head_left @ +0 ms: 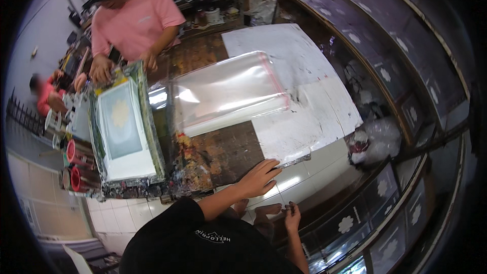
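Paint-stained wood makes up the long worktable (223, 147), with a big white sheet (299, 86) spread over its far and right part. On top lies a large clear plastic bag (228, 91) with a thin red strip along one edge; it looks flat and empty, so whatever goes into it has not gone in yet. To the left sits a screen-printing frame (127, 127), its white mesh carrying a pale flower motif, and a co-worker in a pink shirt (134, 18) holds the frame's far end with both hands. Judging by that, the print side of the work is under way while the bagging is not started.

Along the left table edge stand small red and white paint pots (71, 165). A crumpled plastic bundle (373, 139) lies on the floor to the right.

At the near table edge, the left hand (258, 177) rests flat, fingers spread and gripping nothing, its tips touching the corner of the white sheet. Lower down, off the table, the right hand (291, 215) hangs loose and empty, clear of everything.
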The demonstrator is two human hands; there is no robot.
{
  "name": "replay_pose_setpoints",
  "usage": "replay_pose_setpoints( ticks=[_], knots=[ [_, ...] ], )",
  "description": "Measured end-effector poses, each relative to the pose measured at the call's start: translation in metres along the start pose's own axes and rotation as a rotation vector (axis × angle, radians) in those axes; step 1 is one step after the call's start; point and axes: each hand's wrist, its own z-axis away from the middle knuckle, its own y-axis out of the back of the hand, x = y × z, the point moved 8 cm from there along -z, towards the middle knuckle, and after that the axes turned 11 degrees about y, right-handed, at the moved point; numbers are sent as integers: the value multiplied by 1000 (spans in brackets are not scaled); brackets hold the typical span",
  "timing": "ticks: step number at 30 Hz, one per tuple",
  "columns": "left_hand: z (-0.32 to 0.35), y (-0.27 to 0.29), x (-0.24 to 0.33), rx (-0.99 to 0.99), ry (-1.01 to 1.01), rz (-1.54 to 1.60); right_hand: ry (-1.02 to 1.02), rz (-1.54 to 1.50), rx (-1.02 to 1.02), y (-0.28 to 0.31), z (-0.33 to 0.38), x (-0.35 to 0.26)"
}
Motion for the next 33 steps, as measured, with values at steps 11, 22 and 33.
replay_pose_setpoints(
  ticks=[11,22,33],
  knots=[
    [97,86,-66,94,327,-427,-18,-16,-67,-32,-8,-44],
    [99,84,-68,143,306,-368,-16,62,-215,-62,5,-55],
    [22,180,-6,441,223,-644,-7,108,-168,-45,6,-49]
  ],
)
